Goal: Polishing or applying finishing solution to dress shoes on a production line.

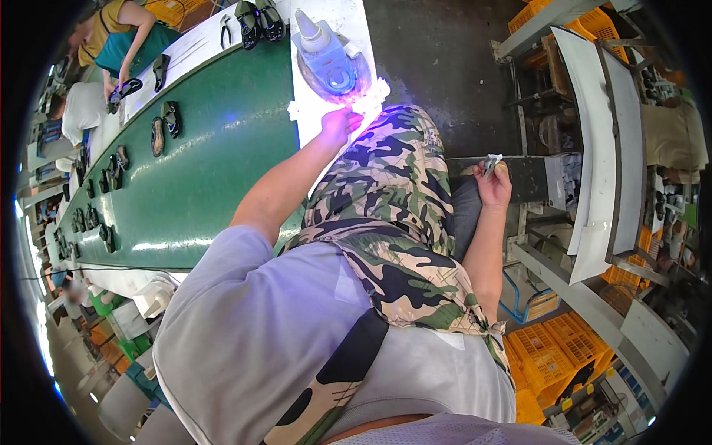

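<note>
Head view, placed from the green belt [215,148]:
- White board [348,22] beside the belt carries a lamp [330,63].
- Left hand [340,124] at the board's near edge; grip unclear.
- Right hand [493,185], well right of the belt, pinches a small silvery piece [492,163].

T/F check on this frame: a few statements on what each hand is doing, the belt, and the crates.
1. The left hand is beside the blue-lit device. True.
2. The right hand is empty. False: it holds a small silvery piece.
3. The conveyor belt is red. False: it is green.
4. Dark shoes lie on the belt. True.
5. The crates at lower right are blue. False: they are orange.
</note>
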Motion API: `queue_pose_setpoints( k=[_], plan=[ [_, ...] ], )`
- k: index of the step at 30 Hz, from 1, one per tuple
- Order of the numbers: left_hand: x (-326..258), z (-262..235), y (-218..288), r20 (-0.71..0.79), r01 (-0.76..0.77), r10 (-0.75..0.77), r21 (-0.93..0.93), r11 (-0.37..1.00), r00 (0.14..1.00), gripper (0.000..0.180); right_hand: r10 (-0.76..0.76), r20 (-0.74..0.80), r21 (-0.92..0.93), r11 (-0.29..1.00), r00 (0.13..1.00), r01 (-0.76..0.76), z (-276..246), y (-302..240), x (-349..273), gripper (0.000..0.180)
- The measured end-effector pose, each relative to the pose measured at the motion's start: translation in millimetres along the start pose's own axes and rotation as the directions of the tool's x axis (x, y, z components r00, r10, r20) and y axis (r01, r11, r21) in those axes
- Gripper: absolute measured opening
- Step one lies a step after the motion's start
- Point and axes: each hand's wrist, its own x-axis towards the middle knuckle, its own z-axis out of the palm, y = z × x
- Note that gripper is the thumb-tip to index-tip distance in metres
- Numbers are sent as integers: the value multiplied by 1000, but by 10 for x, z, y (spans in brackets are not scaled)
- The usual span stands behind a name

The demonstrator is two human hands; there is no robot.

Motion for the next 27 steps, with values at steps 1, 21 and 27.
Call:
queue_pose_setpoints(
  k=[1,21,27],
  plan=[
    [21,26,-2,-16,-14,14,43,999,1000,27,-4,7,1,1000,1000,4,-10,-1,-7,15],
    [418,139,201,-123,-85,116,230,970,986,16,12,33,-8,1000,999,-11,-69,-14,12,15],
    [534,120,273,-138,-81,105,171,982,985,10,18,35,-2,1000,999,-18,-29,-8,22,15]
  ],
)
